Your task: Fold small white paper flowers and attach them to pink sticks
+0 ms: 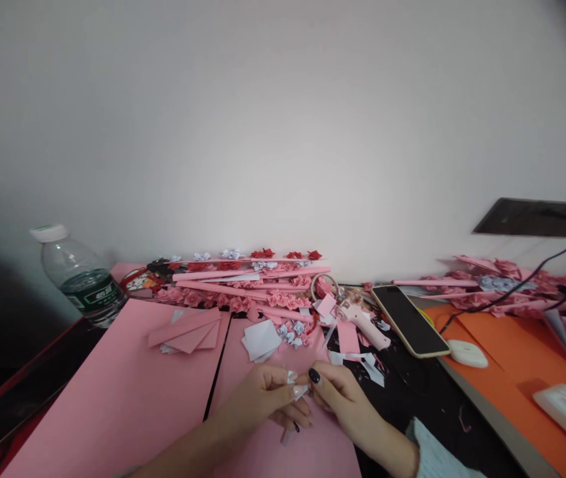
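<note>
Between my two hands, above a pink sheet point(243, 445), is a small folded piece of white paper point(301, 392). My left hand point(276, 395) pinches it between thumb and fingers. My right hand point(337, 392), with a dark-painted thumbnail, has its fingertips closed at the paper's right end; what lies under them is partly hidden. Just beyond my left hand sits a small stack of white paper squares point(262, 340). Tiny white paper flowers point(290, 334) lie right of that stack.
Pink paper flowers and rolled sticks point(243, 285) line the wall. A pink glue gun point(363, 322), a phone point(410, 320) and white paper scraps point(370, 365) lie to the right. A water bottle point(81, 282) stands left. Pink paper pieces point(188, 332) rest on the left sheet.
</note>
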A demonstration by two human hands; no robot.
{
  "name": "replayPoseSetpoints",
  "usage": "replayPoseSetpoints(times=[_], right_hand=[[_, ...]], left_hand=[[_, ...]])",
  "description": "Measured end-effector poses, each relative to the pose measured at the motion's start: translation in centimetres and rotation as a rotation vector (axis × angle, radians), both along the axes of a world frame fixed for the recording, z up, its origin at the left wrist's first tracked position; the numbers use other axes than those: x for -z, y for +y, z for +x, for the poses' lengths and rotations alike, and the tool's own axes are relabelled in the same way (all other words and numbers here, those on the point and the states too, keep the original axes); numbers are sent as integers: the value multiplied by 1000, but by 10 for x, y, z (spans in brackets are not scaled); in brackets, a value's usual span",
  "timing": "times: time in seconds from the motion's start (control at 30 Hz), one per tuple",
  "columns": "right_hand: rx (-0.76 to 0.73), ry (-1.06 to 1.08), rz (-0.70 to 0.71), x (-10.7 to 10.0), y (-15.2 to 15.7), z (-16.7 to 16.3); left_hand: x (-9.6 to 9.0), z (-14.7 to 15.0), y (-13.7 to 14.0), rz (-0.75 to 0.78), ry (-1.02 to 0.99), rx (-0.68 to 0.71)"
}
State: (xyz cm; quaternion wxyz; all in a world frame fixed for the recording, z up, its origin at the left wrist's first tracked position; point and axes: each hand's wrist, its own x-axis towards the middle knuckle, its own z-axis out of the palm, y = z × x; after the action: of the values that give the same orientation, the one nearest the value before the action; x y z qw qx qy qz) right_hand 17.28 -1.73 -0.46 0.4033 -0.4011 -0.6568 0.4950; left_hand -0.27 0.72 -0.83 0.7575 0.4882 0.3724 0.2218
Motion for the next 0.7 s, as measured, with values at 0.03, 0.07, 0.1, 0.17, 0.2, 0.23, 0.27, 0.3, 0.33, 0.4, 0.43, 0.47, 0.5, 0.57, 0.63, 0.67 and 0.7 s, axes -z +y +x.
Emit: replayPoseSetpoints(times=[0.03, 0.07, 0.1, 0.17, 0.2, 0.23, 0.27, 0.3, 0.33, 0.4, 0.43, 0.47, 0.5, 0.57, 0.63, 0.67, 0.7], right_hand=[[-1, -10, 6, 0, 0, 0], [-2, -19, 13, 0, 0, 0], [-5, -24, 19, 0, 0, 0], [-7, -28, 24, 0, 1, 1], [-6, -23, 22, 0, 2, 1], [-5, -16, 17, 1, 2, 1], [-6, -8, 11, 1, 3, 1], [-8, -3, 3, 1, 3, 1], [-10, 4, -1, 1, 4, 1], [-4, 14, 3, 0, 3, 2], [10, 19, 17, -2, 3, 2], [28, 14, 36, -3, 2, 2], [68, -4, 47, -5, 2, 2], [77, -117, 102, -8, 1, 2], [-17, -276, 164, -10, 0, 3], [-78, -346, 187, -11, 0, 3], [-130, -401, 202, -11, 0, 3]], left_hand=[[0, 0, 0, 0, 13, -3], [-1, 1, 0, -2, 26, -4], [-2, 1, 0, -8, 33, -4], [-4, 2, 0, -17, 31, 1], [-5, 2, -1, -18, 27, 3], [-6, 3, -1, -16, 23, 7], [-6, 2, -2, -9, 22, 12], [-6, 2, -2, 4, 21, 19], [-6, 2, -3, 15, 21, 31], [-4, 0, -4, 42, 7, 52], [-4, -1, -4, 54, -2, 65], [-4, -1, -5, 65, -12, 75], [-3, -1, -5, 75, -19, 86], [-3, -1, -7, 95, -12, 108], [-2, 0, -8, 108, 5, 134], [-1, 1, -9, 113, 14, 145], [0, 1, -10, 114, 17, 147]])
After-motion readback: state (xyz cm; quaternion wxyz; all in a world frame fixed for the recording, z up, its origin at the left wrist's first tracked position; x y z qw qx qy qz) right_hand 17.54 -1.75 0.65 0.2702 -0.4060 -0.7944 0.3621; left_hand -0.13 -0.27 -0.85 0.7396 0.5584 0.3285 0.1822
